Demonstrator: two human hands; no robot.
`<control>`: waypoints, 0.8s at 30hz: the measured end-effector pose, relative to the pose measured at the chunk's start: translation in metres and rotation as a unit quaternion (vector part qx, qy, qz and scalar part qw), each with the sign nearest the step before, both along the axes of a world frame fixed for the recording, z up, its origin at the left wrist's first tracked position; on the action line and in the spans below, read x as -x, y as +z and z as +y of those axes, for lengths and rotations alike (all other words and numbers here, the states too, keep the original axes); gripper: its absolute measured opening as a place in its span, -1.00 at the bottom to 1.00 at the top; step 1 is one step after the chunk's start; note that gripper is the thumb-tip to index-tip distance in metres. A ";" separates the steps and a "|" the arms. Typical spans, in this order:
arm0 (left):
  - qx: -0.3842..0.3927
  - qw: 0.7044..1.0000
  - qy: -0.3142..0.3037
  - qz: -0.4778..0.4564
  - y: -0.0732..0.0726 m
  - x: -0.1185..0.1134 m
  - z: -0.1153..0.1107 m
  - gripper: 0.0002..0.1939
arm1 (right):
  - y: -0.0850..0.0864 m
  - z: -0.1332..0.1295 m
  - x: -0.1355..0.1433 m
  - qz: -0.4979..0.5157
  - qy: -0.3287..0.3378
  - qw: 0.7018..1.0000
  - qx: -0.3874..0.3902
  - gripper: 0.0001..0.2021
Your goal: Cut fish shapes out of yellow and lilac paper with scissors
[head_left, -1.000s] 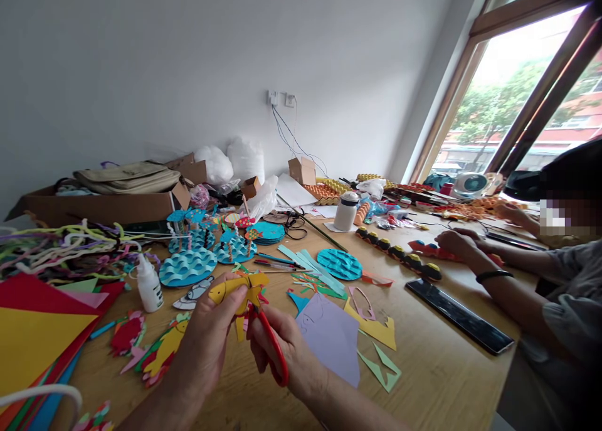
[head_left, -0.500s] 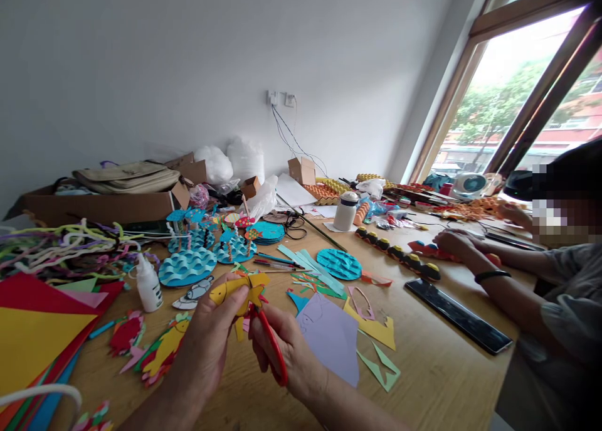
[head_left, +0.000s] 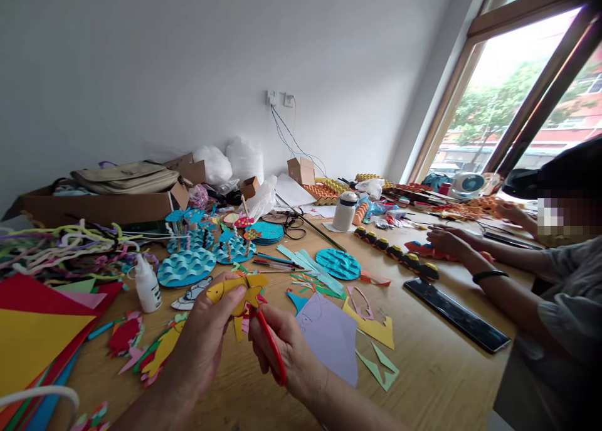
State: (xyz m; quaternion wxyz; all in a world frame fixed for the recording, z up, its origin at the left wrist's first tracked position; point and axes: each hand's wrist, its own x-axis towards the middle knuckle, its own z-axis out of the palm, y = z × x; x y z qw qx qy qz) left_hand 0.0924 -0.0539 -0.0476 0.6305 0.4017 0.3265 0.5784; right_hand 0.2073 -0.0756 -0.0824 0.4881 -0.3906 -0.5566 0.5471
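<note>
Between my hands is a yellow paper fish (head_left: 224,289) with drawn black lines. My left hand (head_left: 211,330) pinches it, thumb on top. In my right hand (head_left: 286,349) are red-handled scissors (head_left: 271,348), fingers closed round the loops; the blades meet the fish's lower edge and are mostly hidden. A purple paper sheet (head_left: 329,340) with a drawn outline lies just right of my right hand. Beside it are yellow paper offcuts (head_left: 374,324) and a green offcut (head_left: 382,363). Left of my left hand is a pile of cut paper fish (head_left: 164,352).
A white glue bottle (head_left: 147,285) stands at left near coloured paper sheets (head_left: 37,337). Blue wavy discs (head_left: 187,268) sit farther back. On the right lie a black phone (head_left: 456,313) and an egg-carton caterpillar (head_left: 395,252). A co-worker's hands (head_left: 446,239) handle a red-orange piece.
My hands, the fish and the scissors stay almost in place; the view shifts slightly. The co-worker's near hand has lifted a little, its fingers spreading.
</note>
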 end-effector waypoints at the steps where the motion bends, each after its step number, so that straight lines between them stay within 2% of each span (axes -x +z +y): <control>1: -0.002 1.000 -0.002 -0.002 0.000 0.000 0.000 -0.88 | 0.000 0.000 0.000 0.001 0.001 1.000 0.000 -0.65; 9: 0.017 0.999 0.019 -0.025 0.005 -0.002 -0.002 -0.85 | 0.005 -0.003 0.001 -0.014 -0.001 1.000 0.020 -0.67; 17: -0.011 1.000 0.003 -0.026 -0.001 -0.003 -0.001 -0.92 | 0.007 -0.004 0.001 -0.032 -0.001 0.999 0.006 -0.68; 24: 0.001 1.000 0.001 -0.026 0.003 -0.005 -0.004 -0.88 | 0.009 -0.004 0.002 -0.022 0.001 1.000 0.004 -0.61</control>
